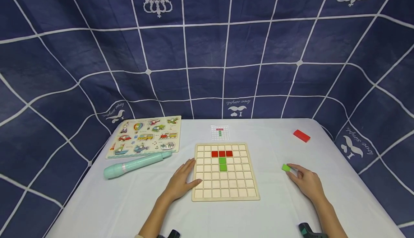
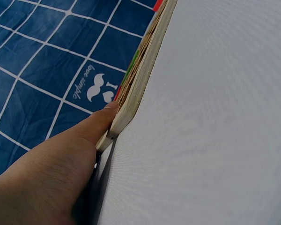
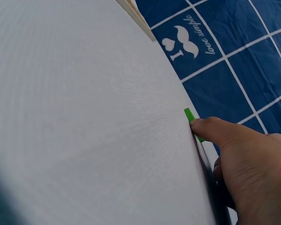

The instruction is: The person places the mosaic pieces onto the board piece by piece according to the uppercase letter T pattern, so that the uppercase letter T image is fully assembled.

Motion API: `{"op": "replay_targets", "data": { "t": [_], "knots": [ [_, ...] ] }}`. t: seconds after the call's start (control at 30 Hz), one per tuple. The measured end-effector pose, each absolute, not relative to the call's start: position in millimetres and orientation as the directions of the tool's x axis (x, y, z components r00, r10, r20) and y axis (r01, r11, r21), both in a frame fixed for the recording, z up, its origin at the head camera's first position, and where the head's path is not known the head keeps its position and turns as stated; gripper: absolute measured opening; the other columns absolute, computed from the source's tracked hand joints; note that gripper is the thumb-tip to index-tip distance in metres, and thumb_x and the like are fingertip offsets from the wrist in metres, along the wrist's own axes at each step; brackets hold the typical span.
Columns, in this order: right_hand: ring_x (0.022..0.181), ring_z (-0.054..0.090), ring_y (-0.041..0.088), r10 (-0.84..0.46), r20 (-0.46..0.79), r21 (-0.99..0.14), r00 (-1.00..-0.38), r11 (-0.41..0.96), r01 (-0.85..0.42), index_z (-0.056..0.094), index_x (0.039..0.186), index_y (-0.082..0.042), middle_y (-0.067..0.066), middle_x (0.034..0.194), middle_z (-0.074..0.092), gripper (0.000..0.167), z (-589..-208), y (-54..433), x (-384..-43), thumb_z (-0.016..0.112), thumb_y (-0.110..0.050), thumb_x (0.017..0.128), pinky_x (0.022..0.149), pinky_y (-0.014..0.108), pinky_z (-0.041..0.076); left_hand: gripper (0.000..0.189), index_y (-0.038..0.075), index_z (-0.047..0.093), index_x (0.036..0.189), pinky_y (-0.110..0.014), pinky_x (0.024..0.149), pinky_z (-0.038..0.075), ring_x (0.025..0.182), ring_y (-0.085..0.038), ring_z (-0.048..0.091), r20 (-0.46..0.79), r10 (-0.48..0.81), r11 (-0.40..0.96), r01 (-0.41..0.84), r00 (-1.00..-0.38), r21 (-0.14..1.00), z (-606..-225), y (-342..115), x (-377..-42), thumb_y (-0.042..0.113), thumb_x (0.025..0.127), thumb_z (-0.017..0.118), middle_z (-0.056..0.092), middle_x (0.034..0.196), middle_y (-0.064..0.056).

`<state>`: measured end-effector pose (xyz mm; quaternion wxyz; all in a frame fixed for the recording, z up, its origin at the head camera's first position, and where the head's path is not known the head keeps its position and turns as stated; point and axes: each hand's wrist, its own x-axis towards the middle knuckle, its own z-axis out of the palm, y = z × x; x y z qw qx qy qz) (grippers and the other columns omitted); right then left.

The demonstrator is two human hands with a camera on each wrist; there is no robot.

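Observation:
A wooden grid board (image 1: 225,194) lies in the middle of the table. Three red tiles (image 1: 221,154) make a row on it, with two green tiles (image 1: 222,167) in a column under the middle one. My left hand (image 1: 179,183) rests at the board's left side, its thumb over the edge and its straight fingers along the rim. In the left wrist view, the thumb (image 2: 100,123) touches the board's corner. To the right of the board, my right hand (image 1: 307,184) pinches a small green tile (image 1: 286,167) between thumb and finger, low over the table.
Behind the board lies a small printed card (image 1: 220,133) with a red and green T on a grid. A red block (image 1: 302,135) is at the back right. On the left are a picture puzzle board (image 1: 145,137) and a mint-green microphone-shaped tube (image 1: 137,164).

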<state>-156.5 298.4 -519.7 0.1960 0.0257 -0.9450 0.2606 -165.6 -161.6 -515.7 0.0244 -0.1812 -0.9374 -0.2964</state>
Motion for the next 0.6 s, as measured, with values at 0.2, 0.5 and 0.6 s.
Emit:
{"op": "replay_targets", "data": {
  "t": [0.2, 0.5, 0.6],
  "knots": [
    [0.044, 0.025, 0.005, 0.037, 0.412, -0.489, -0.91, 0.852, -0.187, 0.069, 0.104, -0.008, -0.009, 0.049, 0.031, 0.029, -521.1, 296.3, -159.6, 0.074, -0.015, 0.077, 0.039, 0.022, 0.021, 0.082, 0.008, 0.031, 0.144, -0.048, 0.107, 0.023, 0.135, -0.028, 0.024, 0.157, 0.318, 0.761, 0.351, -0.935, 0.546, -515.4, -161.3, -165.4, 0.053, 0.083, 0.06, 0.029, 0.148, -0.01],
    [0.043, 0.024, 0.003, -0.016, 0.423, -0.489, -0.906, 0.838, -0.243, 0.069, 0.103, -0.013, -0.012, 0.048, 0.03, 0.028, -521.4, 271.5, -163.2, 0.076, -0.018, 0.076, 0.038, 0.021, 0.022, 0.082, 0.008, 0.03, 0.144, -0.049, 0.107, 0.023, 0.136, -0.028, 0.023, 0.154, 0.317, 0.759, 0.348, -0.936, 0.55, -516.5, -161.1, -165.7, 0.053, 0.083, 0.06, 0.029, 0.148, -0.01],
    [0.043, 0.024, 0.002, -0.051, 0.42, -0.494, -0.906, 0.824, -0.275, 0.07, 0.102, -0.013, -0.013, 0.048, 0.029, 0.028, -522.1, 257.1, -166.0, 0.076, -0.019, 0.076, 0.038, 0.02, 0.022, 0.082, 0.007, 0.031, 0.144, -0.048, 0.107, 0.022, 0.136, -0.028, 0.023, 0.156, 0.317, 0.759, 0.349, -0.935, 0.549, -516.8, -161.4, -165.4, 0.053, 0.083, 0.06, 0.029, 0.148, -0.01]
  ]
}}
